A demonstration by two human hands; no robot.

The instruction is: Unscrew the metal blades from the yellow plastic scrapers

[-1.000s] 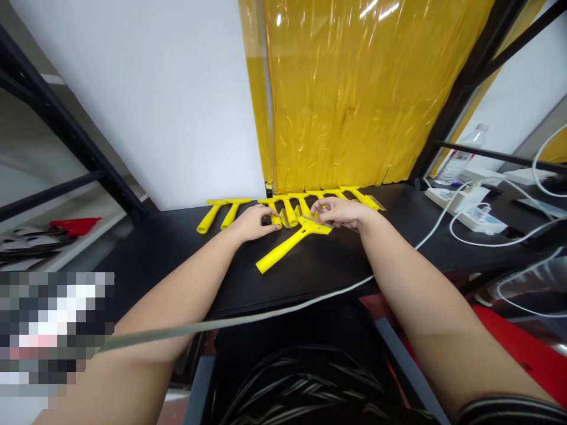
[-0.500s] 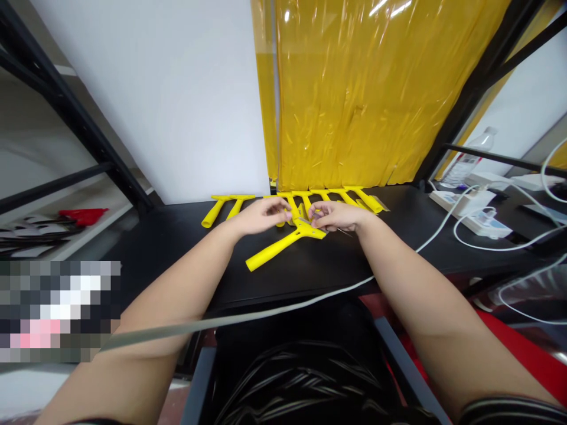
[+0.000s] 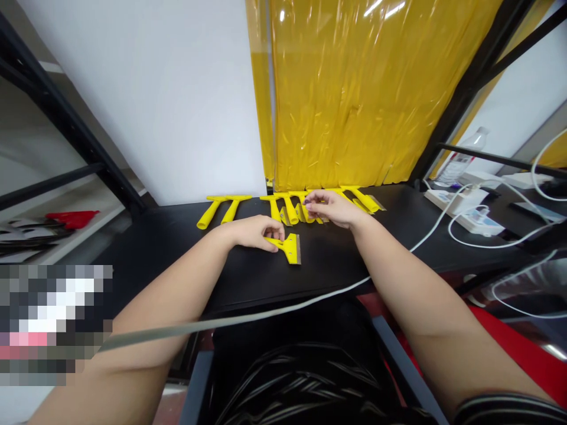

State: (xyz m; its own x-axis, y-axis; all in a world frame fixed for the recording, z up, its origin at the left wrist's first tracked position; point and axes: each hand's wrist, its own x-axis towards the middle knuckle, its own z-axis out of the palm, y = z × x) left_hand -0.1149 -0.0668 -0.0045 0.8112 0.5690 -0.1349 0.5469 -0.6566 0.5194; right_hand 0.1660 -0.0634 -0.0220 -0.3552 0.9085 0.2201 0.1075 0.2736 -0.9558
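Observation:
My left hand (image 3: 257,232) is closed around the handle of a yellow scraper (image 3: 291,249). Its wide head points right, with a thin metal blade along the outer edge, above the black table. Farther back, my right hand (image 3: 332,208) has its fingers pinched together. A small dark purplish bit shows at the fingertips, too small to name. Behind the hands, several more yellow scrapers lie in a row, including one at the left (image 3: 208,213) and one at the right (image 3: 364,199). My right hand partly hides the middle of that row.
A black table (image 3: 177,236) carries everything, backed by a white panel (image 3: 177,100) and a yellow plastic sheet (image 3: 345,100). To the right are a power strip (image 3: 476,219), white cables and a plastic bottle (image 3: 463,156). One cable (image 3: 283,310) crosses in front of the table edge.
My left hand has taken hold of the front scraper by its handle, and its head has turned to face right. My right hand has come away from that scraper, slightly up and back.

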